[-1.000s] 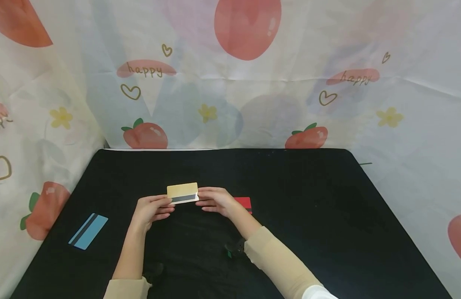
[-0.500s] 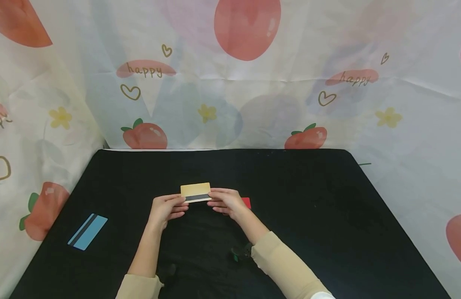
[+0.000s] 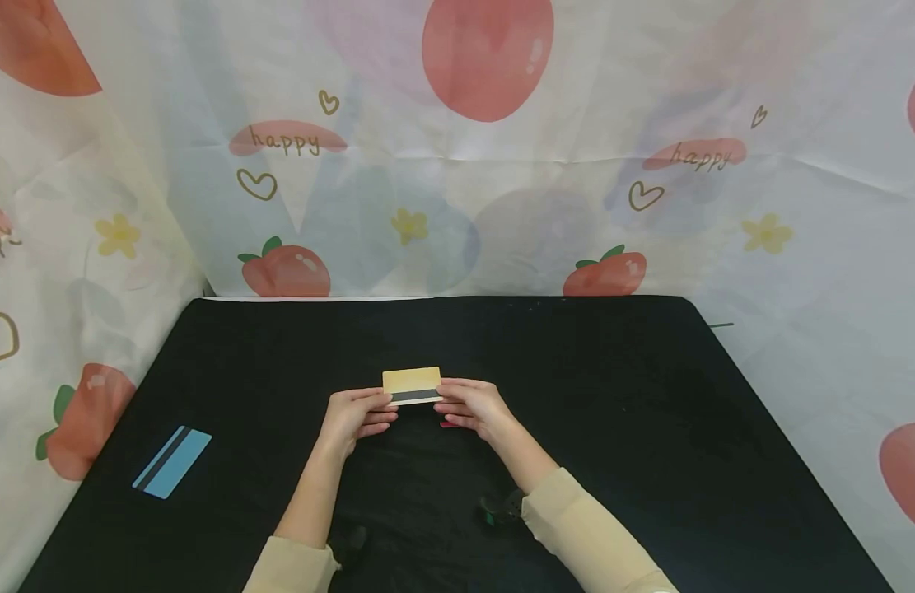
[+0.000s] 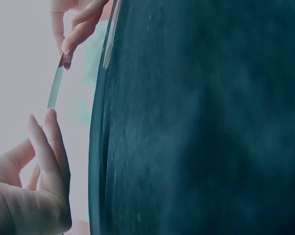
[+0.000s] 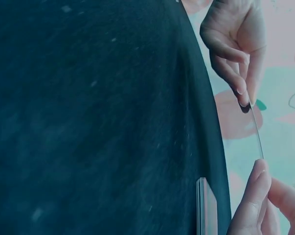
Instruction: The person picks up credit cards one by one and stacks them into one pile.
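A yellow card with a dark stripe is held up above the black table, seen nearly face-on in the head view. My left hand pinches its left end, and my right hand pinches its right end. Both wrist views show the card almost edge-on, stretched between the two hands. Only a sliver of a red card shows under my right hand; the rest is hidden. In the right wrist view a thin stack of cards lies on the table.
A blue card with a dark stripe lies at the table's left side. Fruit-patterned cloth hangs behind the table and along both sides. A small dark device sits at the right wrist.
Both hands have shifted to the right with the yellow card between them. The right hand now covers most of the red card. The blue card stays where it was on the table.
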Tool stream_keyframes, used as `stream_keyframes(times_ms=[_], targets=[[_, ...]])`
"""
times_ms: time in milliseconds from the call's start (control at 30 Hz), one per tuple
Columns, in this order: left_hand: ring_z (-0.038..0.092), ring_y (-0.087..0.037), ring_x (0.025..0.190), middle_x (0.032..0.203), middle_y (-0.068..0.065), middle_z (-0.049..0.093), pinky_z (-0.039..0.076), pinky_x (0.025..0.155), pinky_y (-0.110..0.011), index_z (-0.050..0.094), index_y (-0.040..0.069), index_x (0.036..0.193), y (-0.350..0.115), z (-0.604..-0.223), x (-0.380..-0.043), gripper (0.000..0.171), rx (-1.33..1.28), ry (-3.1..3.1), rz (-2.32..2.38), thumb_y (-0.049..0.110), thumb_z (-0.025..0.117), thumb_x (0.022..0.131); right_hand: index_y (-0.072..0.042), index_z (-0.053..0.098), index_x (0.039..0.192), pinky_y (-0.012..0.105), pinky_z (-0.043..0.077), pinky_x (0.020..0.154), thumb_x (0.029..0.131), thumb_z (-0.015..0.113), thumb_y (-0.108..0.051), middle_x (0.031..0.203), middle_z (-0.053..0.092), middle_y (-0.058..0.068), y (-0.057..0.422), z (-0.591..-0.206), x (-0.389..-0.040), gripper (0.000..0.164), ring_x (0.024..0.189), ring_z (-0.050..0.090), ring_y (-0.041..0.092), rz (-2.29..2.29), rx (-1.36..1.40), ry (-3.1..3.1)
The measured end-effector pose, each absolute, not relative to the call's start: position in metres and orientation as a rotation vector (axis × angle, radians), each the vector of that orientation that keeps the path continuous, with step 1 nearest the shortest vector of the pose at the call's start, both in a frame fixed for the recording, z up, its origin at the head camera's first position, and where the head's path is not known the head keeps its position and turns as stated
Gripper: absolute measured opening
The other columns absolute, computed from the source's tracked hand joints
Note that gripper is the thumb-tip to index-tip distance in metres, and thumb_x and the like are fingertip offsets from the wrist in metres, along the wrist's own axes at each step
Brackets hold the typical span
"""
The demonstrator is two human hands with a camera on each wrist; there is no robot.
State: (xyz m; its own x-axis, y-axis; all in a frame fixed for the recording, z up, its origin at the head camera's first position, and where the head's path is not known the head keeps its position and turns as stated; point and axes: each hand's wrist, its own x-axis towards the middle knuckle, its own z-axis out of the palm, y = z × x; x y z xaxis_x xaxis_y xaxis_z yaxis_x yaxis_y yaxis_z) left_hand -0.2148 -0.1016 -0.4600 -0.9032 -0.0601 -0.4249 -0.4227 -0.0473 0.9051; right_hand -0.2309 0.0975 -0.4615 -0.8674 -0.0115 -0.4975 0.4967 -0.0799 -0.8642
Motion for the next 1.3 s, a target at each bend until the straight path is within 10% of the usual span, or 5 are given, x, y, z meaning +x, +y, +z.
stream_keyframes(times_ms=[1300], targets=[[0.066,-0.013,0.057,0.073,-0.01,0.069,0.055,0.053,-0.023,0.057,-0.007,0.113,-0.031,-0.475,-0.217,0.036,-0.472,1.798,1.994,0.005,0.066,0.081,-0.001,0.061,0.114,0.021,0.055,0.056,0.081,0.068,-0.01,0.071,0.068,0.002,0.166,-0.47,-0.211,0.035,0.064,0.067,0.012,-1.945,0.717,1.905]])
